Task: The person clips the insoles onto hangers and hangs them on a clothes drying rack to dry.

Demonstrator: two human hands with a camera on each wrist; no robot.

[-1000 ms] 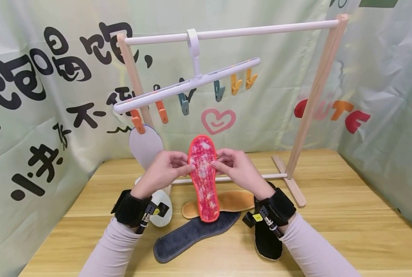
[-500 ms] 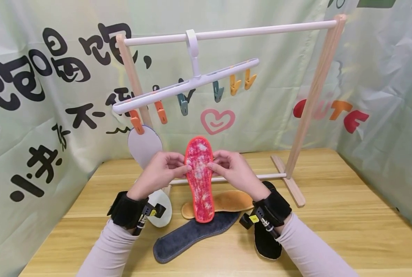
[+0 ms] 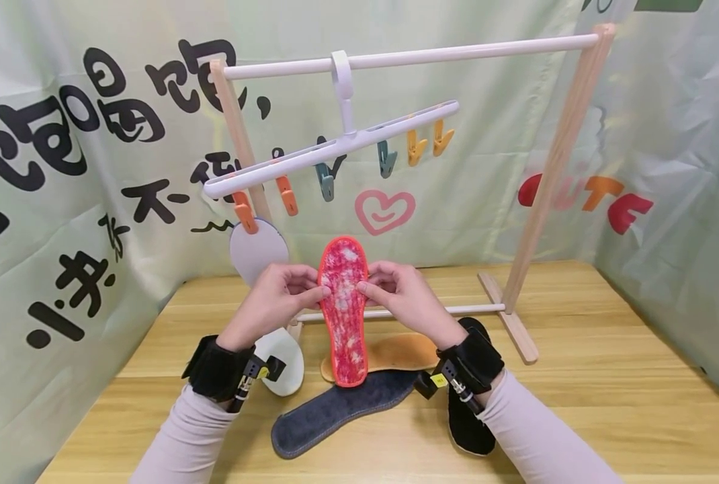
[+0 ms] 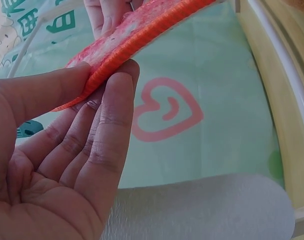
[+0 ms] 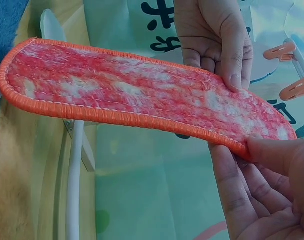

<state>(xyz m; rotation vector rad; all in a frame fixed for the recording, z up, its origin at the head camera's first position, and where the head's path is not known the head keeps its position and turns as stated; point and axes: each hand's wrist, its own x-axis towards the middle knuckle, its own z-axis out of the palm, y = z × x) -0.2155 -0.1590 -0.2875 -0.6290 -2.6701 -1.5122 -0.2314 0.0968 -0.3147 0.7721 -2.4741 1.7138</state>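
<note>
**Red insole pinched between both hands, long axis near upright.**
The red insole (image 3: 346,329) was located directly between the fingertips of the left hand (image 3: 273,301) and the right hand (image 3: 403,299), neither hand being clearly nearer. Both hands gripped it by opposite long edges, thumbs on the front face, remaining fingers behind. The long axis ran crosswise to the line joining the hands: the broader end projected above the fingers, the narrower end extended below them. The white hanger (image 3: 311,154) was located above the fingers; the dark grey insole (image 3: 335,417) lay below them. The gripped insole showed a mottled red, pink and white face, lengthwise rows of stitching and a ribbed orange-red border.
</note>
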